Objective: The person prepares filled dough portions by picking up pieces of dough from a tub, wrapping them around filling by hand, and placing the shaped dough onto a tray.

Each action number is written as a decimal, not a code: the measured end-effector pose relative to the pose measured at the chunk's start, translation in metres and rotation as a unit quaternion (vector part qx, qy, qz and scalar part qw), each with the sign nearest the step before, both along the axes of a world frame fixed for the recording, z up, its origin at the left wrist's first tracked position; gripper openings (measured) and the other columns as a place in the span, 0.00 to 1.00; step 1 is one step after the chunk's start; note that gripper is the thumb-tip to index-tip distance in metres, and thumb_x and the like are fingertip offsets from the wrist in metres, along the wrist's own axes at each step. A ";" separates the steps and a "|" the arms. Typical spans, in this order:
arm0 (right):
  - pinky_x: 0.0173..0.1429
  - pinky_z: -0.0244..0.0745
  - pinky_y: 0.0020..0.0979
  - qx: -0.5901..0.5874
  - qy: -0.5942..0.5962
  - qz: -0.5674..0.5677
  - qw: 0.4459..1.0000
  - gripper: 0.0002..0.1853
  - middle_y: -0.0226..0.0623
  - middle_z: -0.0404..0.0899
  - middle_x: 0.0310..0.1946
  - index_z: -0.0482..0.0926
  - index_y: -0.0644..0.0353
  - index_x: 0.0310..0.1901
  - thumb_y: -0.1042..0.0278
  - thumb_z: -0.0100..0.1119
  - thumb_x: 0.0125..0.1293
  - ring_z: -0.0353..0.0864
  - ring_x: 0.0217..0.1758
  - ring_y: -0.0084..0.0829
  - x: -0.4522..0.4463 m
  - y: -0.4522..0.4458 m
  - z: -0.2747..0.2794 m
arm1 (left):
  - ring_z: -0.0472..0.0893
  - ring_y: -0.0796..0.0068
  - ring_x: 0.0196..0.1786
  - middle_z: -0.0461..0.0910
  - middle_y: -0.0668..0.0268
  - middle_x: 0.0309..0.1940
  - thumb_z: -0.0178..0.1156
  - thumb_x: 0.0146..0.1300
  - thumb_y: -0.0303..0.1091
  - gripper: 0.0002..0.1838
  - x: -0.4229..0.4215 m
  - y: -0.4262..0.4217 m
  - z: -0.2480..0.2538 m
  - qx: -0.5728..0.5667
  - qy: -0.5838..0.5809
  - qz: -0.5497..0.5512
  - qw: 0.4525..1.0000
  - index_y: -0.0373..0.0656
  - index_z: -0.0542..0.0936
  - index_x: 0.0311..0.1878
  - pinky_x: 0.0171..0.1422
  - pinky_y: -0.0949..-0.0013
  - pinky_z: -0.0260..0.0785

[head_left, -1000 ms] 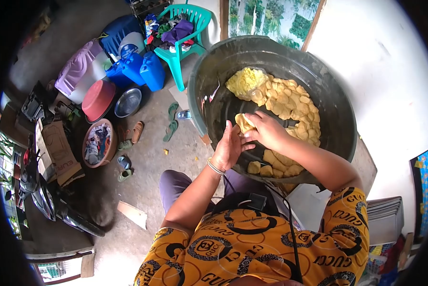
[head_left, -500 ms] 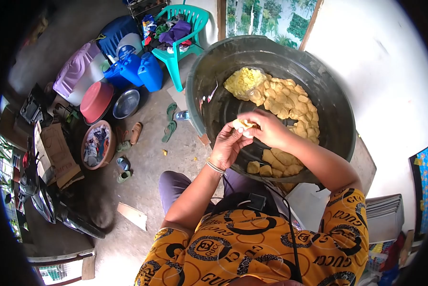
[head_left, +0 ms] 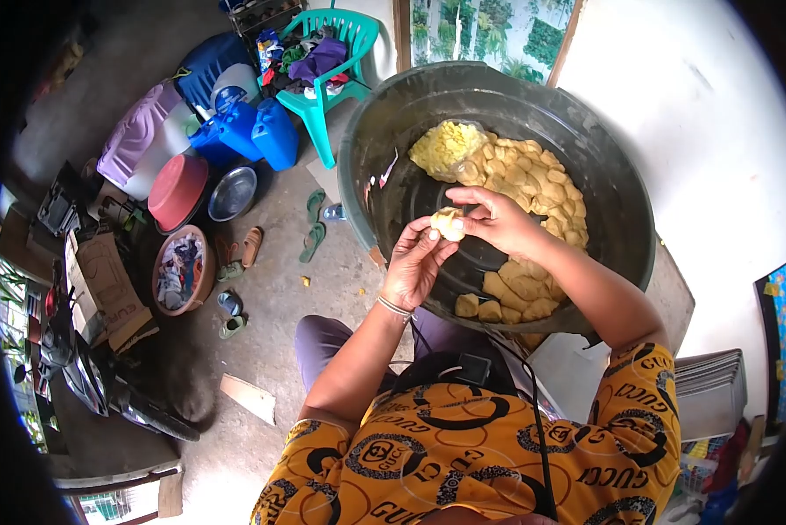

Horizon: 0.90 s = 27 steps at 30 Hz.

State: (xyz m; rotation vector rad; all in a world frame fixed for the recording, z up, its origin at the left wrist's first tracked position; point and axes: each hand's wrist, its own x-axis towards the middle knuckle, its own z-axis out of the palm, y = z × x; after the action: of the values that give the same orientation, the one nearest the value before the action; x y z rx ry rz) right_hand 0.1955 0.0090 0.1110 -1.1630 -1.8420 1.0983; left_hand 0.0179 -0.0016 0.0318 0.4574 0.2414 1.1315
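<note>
Between my two hands a small piece of yellow dough (head_left: 448,223) is pinched above the big dark tub (head_left: 620,157). My left hand (head_left: 415,262) grips its left side with thumb and fingers. On its right side my right hand (head_left: 496,226) holds it between thumb and fingers. Many flattened and rounded dough pieces (head_left: 546,188) lie along the tub's right side, and more dough pieces (head_left: 524,293) are at its near side. A clear bag of pale yellow bits (head_left: 447,149) sits at the tub's far left, touching the dough.
Left of the tub are slippers (head_left: 312,241), a basin of cloths (head_left: 183,269), a red tub (head_left: 177,191), a metal basin (head_left: 233,193) and blue jugs (head_left: 275,133). A green chair (head_left: 317,118) with clothes stands behind. Stacked trays (head_left: 709,394) are at the right.
The dough piece between my hands has gone from an open, folded shape to a more compact, gathered one. My right fingers have lifted and spread slightly.
</note>
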 end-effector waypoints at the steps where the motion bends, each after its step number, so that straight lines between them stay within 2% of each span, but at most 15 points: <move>1: 0.45 0.75 0.26 -0.038 -0.032 -0.017 0.999 0.21 0.38 0.80 0.42 0.71 0.66 0.55 0.69 0.61 0.62 0.80 0.39 0.23 0.000 0.000 0.002 | 0.79 0.68 0.48 0.77 0.62 0.47 0.57 0.64 0.26 0.12 0.001 0.000 0.000 0.005 0.007 0.008 1.000 0.41 0.73 0.51 0.56 0.64 0.74; 4: 0.43 0.75 0.26 -0.012 -0.053 -0.018 0.998 0.16 0.38 0.81 0.40 0.76 0.66 0.49 0.68 0.62 0.61 0.79 0.36 0.22 -0.007 -0.005 0.001 | 0.78 0.69 0.52 0.77 0.63 0.48 0.56 0.63 0.24 0.13 0.002 -0.001 0.000 0.033 0.030 0.028 0.999 0.41 0.73 0.51 0.59 0.64 0.71; 5: 0.42 0.75 0.26 0.005 0.006 -0.022 1.000 0.12 0.37 0.81 0.37 0.78 0.66 0.43 0.69 0.63 0.60 0.79 0.36 0.22 -0.005 0.001 -0.016 | 0.77 0.69 0.53 0.77 0.63 0.49 0.56 0.63 0.23 0.13 0.003 -0.001 -0.001 0.050 0.039 0.032 0.997 0.42 0.74 0.51 0.61 0.62 0.70; 8: 0.43 0.75 0.26 0.069 -0.060 -0.027 0.995 0.08 0.37 0.80 0.35 0.79 0.66 0.40 0.75 0.61 0.59 0.80 0.38 0.22 -0.008 -0.003 -0.005 | 0.76 0.69 0.54 0.77 0.63 0.49 0.57 0.62 0.22 0.14 0.003 0.000 -0.005 0.078 0.042 0.039 0.995 0.42 0.74 0.51 0.64 0.61 0.68; 11: 0.45 0.74 0.26 0.095 -0.065 0.004 0.993 0.11 0.37 0.79 0.35 0.77 0.64 0.43 0.81 0.57 0.57 0.80 0.41 0.24 -0.013 -0.007 -0.003 | 0.76 0.71 0.53 0.77 0.63 0.48 0.58 0.61 0.21 0.14 0.004 -0.004 0.002 0.066 0.035 0.042 0.996 0.40 0.73 0.51 0.61 0.64 0.69; 14: 0.47 0.74 0.26 0.034 0.037 0.033 0.998 0.15 0.38 0.79 0.38 0.75 0.63 0.47 0.84 0.54 0.57 0.81 0.42 0.27 -0.019 -0.012 0.002 | 0.76 0.71 0.53 0.77 0.62 0.48 0.58 0.60 0.20 0.16 0.003 -0.005 0.003 0.039 0.043 0.024 0.998 0.39 0.72 0.52 0.58 0.67 0.71; 15: 0.51 0.73 0.29 0.020 0.053 0.048 0.997 0.18 0.39 0.79 0.42 0.73 0.62 0.51 0.78 0.59 0.56 0.80 0.45 0.31 -0.019 -0.009 0.000 | 0.76 0.71 0.52 0.77 0.61 0.48 0.59 0.60 0.20 0.17 0.003 -0.004 0.002 0.029 0.048 0.016 0.998 0.39 0.72 0.52 0.58 0.67 0.71; 18: 0.55 0.71 0.33 0.077 -0.059 0.029 0.995 0.20 0.39 0.79 0.44 0.73 0.61 0.50 0.70 0.65 0.55 0.78 0.49 0.33 -0.010 -0.011 0.008 | 0.77 0.69 0.52 0.77 0.61 0.48 0.59 0.59 0.19 0.19 0.000 -0.001 -0.003 0.021 0.056 0.024 0.998 0.38 0.70 0.54 0.56 0.68 0.72; 19: 0.55 0.71 0.35 0.118 -0.103 0.025 0.987 0.24 0.39 0.78 0.42 0.74 0.60 0.50 0.64 0.69 0.52 0.77 0.49 0.37 -0.010 -0.011 0.010 | 0.77 0.69 0.51 0.77 0.61 0.48 0.59 0.59 0.19 0.19 0.000 0.000 -0.005 0.033 0.054 0.025 0.998 0.38 0.70 0.54 0.56 0.68 0.73; 22: 0.51 0.72 0.37 0.201 -0.183 0.022 0.962 0.25 0.40 0.76 0.37 0.74 0.60 0.48 0.63 0.70 0.49 0.77 0.44 0.41 -0.014 -0.018 0.012 | 0.78 0.68 0.51 0.77 0.60 0.48 0.59 0.59 0.18 0.20 0.003 0.000 -0.005 0.061 0.044 0.020 0.997 0.39 0.69 0.55 0.56 0.67 0.73; 23: 0.46 0.72 0.39 0.225 -0.205 0.027 0.952 0.21 0.41 0.73 0.34 0.75 0.61 0.46 0.65 0.67 0.51 0.76 0.40 0.43 -0.014 -0.018 0.005 | 0.78 0.67 0.51 0.77 0.60 0.48 0.58 0.59 0.18 0.21 0.003 0.000 -0.005 0.068 0.035 0.016 0.997 0.39 0.69 0.55 0.57 0.67 0.73; 26: 0.42 0.72 0.39 0.213 -0.194 0.056 0.956 0.15 0.41 0.72 0.33 0.75 0.62 0.43 0.70 0.63 0.53 0.77 0.38 0.44 -0.010 -0.011 -0.002 | 0.76 0.65 0.55 0.75 0.58 0.51 0.56 0.60 0.17 0.23 0.001 -0.001 0.000 0.053 -0.022 -0.006 0.998 0.41 0.67 0.58 0.60 0.65 0.70; 27: 0.41 0.72 0.38 0.220 -0.178 0.056 0.957 0.09 0.42 0.73 0.32 0.76 0.63 0.39 0.74 0.59 0.55 0.77 0.36 0.44 -0.011 -0.012 0.004 | 0.75 0.65 0.56 0.75 0.58 0.52 0.55 0.60 0.17 0.23 0.000 -0.003 0.006 0.043 -0.037 -0.010 0.998 0.41 0.67 0.59 0.61 0.64 0.70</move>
State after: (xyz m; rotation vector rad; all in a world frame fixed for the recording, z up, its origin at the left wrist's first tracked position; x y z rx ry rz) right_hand 0.1845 -0.0033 0.1146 -1.0418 -2.3035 0.5056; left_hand 0.0178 -0.0044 0.0376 0.4915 0.1244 1.1404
